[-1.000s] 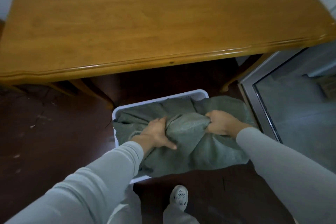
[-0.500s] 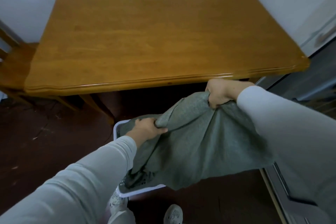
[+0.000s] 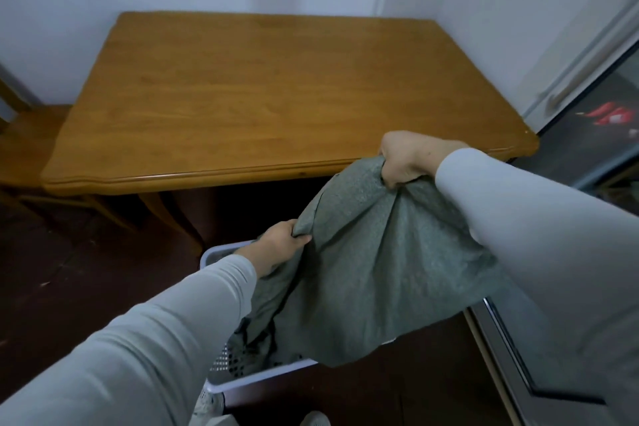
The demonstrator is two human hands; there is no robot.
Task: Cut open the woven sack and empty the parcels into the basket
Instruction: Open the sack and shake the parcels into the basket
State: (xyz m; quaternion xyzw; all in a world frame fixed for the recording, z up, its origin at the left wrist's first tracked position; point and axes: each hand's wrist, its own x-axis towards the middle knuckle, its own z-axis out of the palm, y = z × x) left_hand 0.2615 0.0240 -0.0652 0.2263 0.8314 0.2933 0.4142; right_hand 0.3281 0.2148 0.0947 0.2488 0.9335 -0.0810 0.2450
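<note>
- Lifted further since half a second ago, the grey-green woven sack point(image 3: 373, 273) now hangs higher above the white basket point(image 3: 262, 382), and the right hand point(image 3: 406, 157) has risen to the level of the table edge; a second ago both hands were low, pressing the sack down into the basket.
- Head view: the right hand is closed in a fist around a bunched corner of the sack, held up in front of the near edge of the wooden table point(image 3: 262, 90).
- Lower and to the left, the left hand point(image 3: 280, 247) pinches another gathered fold of the sack between thumb and curled fingers.
- Between the two hands the sack's upper edge slopes upward to the right, and its body drapes down in broad creases.
- At the bottom left, the sack's lower end dips inside the basket, where dark gaps show among the folds; whether parcels lie there cannot be told.
- Only the basket's near rim, a patch of perforated wall and a far corner are visible; it stands on the dark floor point(image 3: 86, 270) in front of the table.
- Both arms wear pale grey sleeves point(image 3: 166, 328).
- A wooden chair point(image 3: 24, 145) sits at the table's left end, and a glass door with a metal frame point(image 3: 511, 356) runs along the right side.
- White shoes point(image 3: 313, 418) show at the bottom edge, beside the basket.
</note>
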